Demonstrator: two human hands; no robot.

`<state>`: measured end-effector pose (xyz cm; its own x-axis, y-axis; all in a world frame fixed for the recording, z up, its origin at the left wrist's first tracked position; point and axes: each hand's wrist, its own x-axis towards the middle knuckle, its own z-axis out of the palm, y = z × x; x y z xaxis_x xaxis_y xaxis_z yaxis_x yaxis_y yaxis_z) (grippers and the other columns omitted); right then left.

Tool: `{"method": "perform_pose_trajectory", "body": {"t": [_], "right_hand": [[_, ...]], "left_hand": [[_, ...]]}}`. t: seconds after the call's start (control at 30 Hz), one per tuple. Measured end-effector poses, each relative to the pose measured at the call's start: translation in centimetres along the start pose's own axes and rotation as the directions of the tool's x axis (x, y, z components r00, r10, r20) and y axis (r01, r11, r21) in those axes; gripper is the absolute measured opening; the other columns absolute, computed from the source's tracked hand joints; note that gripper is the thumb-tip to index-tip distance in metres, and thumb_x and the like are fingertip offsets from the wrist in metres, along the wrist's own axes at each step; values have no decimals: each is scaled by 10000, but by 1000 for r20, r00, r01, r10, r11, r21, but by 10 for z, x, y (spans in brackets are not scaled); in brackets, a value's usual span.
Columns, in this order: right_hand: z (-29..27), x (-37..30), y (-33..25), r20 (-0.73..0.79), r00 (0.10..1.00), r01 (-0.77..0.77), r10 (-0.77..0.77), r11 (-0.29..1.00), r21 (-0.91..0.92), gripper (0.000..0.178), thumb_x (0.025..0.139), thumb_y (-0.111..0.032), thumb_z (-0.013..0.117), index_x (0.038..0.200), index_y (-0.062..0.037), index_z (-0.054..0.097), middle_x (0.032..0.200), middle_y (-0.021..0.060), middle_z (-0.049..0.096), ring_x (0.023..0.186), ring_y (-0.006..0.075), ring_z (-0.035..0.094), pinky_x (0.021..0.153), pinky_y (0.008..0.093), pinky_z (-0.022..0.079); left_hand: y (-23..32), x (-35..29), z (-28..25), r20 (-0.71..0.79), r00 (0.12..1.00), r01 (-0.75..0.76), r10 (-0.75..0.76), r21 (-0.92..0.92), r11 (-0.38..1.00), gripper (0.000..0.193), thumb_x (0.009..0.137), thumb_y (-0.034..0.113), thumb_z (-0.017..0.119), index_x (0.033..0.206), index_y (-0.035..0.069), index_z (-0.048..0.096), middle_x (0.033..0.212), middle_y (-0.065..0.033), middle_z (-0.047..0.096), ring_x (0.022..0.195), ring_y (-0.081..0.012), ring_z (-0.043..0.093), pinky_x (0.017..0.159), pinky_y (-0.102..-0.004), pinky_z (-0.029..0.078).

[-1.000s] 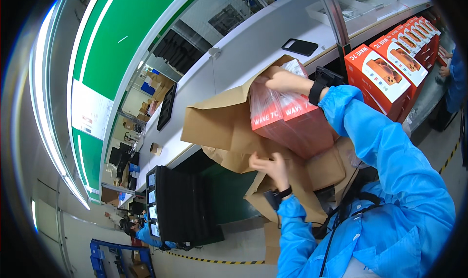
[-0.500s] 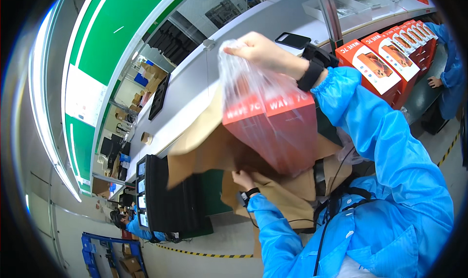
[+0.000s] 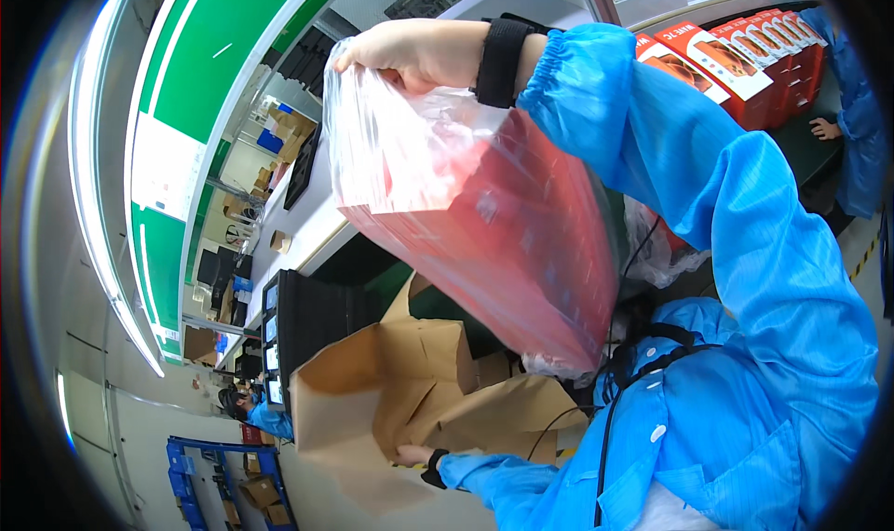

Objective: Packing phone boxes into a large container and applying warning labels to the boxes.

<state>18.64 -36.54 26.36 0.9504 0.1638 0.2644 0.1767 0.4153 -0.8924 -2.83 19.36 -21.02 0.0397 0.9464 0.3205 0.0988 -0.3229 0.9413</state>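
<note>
A clear plastic bag (image 3: 372, 172) full of red boxes (image 3: 494, 251) hangs tilted in the middle of the view. My right hand (image 3: 410, 54) is closed on the gathered top of this bag, at its upper left corner. Below and to the left of the bag lies an open brown cardboard carton (image 3: 424, 349) with its flaps spread. My left hand (image 3: 413, 455) pinches the near edge of one carton flap. The bag's lower end is raised beside the carton, and its underside is partly hidden from me.
Red boxes with white fronts (image 3: 736, 65) stand in a row at upper right, near a co-worker's hand (image 3: 825, 129). A pale workbench (image 3: 303, 233) runs along the far side. A black case with screens (image 3: 321, 321) stands left of the carton.
My right hand has pulled the bag of red boxes up and left, nearer to me and out from over the carton. My left hand has moved down and left with the flap.
</note>
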Motion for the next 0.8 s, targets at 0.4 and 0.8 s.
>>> {"method": "perform_pose_trajectory", "body": {"t": [0.4,0.8], "right_hand": [[-59,-46,13,84,971,-240,225,920,311,181,878,-10,460,707,-41,412,607,19,400,449,89,335,388,172,283],[-131,-28,93,455,777,621,-436,411,-667,245,857,-192,556,914,37,492,838,173,548,672,241,560,641,308,459]], "left_hand": [[-36,-3,-110,2,995,100,-101,146,984,397,766,64,481,1055,-206,504,1009,-321,574,851,-357,562,786,-443,457],[54,-35,-121,8,989,145,-146,-180,973,381,805,39,496,1131,-159,488,1116,-269,555,930,-330,571,827,-402,472]]}}
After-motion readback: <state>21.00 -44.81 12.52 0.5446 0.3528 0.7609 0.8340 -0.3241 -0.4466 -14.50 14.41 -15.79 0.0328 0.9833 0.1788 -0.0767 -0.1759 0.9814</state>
